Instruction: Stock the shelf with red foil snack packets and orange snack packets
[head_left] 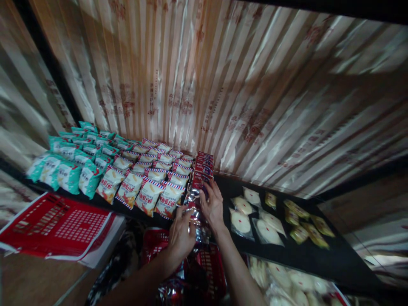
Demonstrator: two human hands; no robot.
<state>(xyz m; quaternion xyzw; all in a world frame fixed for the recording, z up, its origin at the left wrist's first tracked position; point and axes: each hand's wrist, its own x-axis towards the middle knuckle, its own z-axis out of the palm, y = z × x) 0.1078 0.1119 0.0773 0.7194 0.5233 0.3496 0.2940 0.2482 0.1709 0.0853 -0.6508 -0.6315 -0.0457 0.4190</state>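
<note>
A ridged, pale-brown wall covering (178,63) with reddish print spans nine through twelve to three o'clock, catching dim, streaky light; a dark post (52,63) slants at ten; a black surface (344,255) stretches toward four; brown floor (38,280) shows at seven.

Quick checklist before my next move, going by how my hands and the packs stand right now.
1. Right hand at the red packets: ok, at the row's near part.
2. Left hand grip: cannot tell, fingertips lost among shiny wrappers.
3. White bags lined up in rows: ok.
4. Green bags grouped left of the white ones: ok.
5. Round packs apart from the red row: ok.
6. Basket contents: cannot tell, too dark.
</note>
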